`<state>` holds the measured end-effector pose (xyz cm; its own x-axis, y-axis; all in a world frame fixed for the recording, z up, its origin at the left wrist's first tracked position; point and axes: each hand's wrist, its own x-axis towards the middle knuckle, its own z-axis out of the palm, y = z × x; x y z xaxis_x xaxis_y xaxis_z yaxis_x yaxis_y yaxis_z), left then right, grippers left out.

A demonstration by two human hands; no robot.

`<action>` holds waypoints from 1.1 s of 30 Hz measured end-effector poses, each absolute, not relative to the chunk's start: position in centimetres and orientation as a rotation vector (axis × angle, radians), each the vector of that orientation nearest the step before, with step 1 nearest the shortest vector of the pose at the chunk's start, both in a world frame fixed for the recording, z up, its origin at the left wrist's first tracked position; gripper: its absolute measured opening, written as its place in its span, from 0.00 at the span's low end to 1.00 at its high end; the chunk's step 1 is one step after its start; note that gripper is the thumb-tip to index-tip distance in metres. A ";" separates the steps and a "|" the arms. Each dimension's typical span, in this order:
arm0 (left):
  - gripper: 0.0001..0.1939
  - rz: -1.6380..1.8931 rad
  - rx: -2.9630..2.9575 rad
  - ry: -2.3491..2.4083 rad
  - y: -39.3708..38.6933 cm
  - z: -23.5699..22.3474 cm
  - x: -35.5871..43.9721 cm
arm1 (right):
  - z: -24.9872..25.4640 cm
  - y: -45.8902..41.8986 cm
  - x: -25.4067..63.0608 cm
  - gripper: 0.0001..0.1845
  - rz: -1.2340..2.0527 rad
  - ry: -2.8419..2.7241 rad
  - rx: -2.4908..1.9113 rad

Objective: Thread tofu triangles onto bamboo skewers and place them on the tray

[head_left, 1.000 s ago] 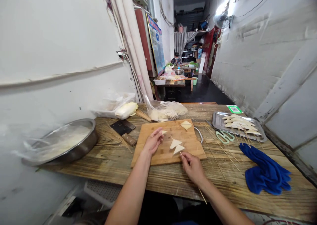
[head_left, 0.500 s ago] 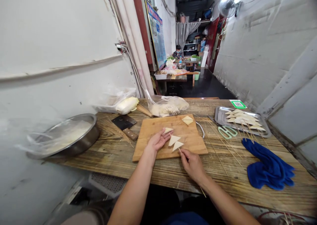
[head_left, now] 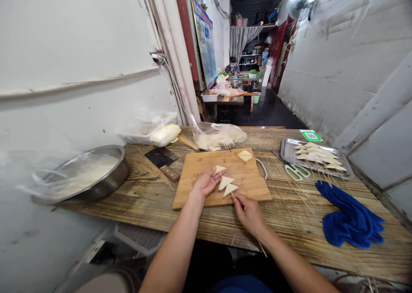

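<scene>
My right hand is closed around a thin bamboo skewer, whose blunt end sticks out below the wrist. Two pale triangular tofu-like slices, a nearer one and a farther one, are threaded on it just beyond my fingers. My left hand, palm up over the board, holds a third triangular slice between thumb and fingers, at the skewer's far end. Whether the tip is inside that slice I cannot tell. Below both hands lies a wooden cutting board, with a few more triangular slices at its far right corner.
Right of the board lie loose skewers, green-handled scissors, a metal tray of skewered slices and a blue cloth. Leftward are a cleaver, a cabbage and a steel basin. A plastic bag lies behind.
The camera view has shifted slightly. Both hands keep nearly the same pose, and the two threaded slices sit a touch farther from the slice in my left hand.
</scene>
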<state>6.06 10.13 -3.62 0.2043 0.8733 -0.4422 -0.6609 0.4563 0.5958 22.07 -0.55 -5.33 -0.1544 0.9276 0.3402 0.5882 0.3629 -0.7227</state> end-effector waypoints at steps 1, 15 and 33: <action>0.06 1.096 0.305 0.828 10.1 -3.7 6.1 | -5.4 -0.6 22.0 0.15 0.554 -1.851 -1.326; 0.06 1.149 0.360 0.798 9.6 -3.7 6.6 | -5.4 -0.4 21.9 0.15 0.588 -1.837 -1.338; 0.04 1.168 0.361 0.794 9.5 -3.9 6.6 | -5.7 -0.5 22.0 0.14 0.581 -1.813 -1.325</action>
